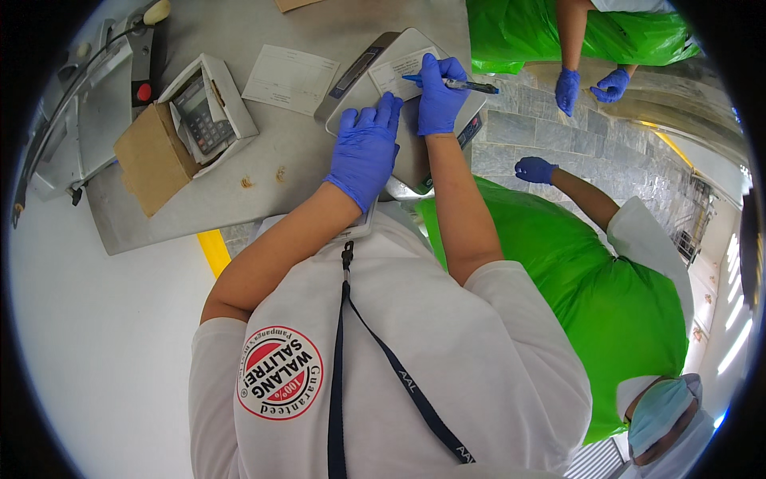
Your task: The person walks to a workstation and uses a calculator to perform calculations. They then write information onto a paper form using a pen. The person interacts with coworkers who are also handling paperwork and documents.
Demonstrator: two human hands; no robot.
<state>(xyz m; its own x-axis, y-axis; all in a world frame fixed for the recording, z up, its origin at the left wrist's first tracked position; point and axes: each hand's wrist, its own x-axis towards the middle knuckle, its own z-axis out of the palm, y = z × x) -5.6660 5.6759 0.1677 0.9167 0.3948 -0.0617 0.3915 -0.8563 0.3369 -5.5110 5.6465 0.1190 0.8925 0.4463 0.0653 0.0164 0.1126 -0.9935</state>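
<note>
Nearest the camera is the wearer's white short-sleeved cotton-like shirt (415, 335), crossed by a dark woven lanyard (337, 383). Beyond it, the blue-gloved right hand (443, 96) pinches a slim pen with a blue front and dark rear end (472, 85) over a white rectangular printed paper slip (389, 77). That slip lies on a silver-grey, flat-topped weighing scale (409, 152). The blue-gloved left hand (365, 148) rests palm down on the scale beside the slip, fingers stretched out.

The pen should be light, stiff and smooth, perhaps slippery against gloves, and best held low on its barrel. The slip looks thin and easily creased; pressing flat near an edge would suit it.

Around them, on the grey metal table (287, 211), lie a second white paper slip (291, 78) and a dark calculator (203, 120) in an open cardboard box (239, 102). Co-workers in glossy green aprons (590, 319) stand to the right.

Whether the pen's tip touches paper is hard to tell; the left palm's underside is hidden, and one co-worker is cut off at the top.
</note>
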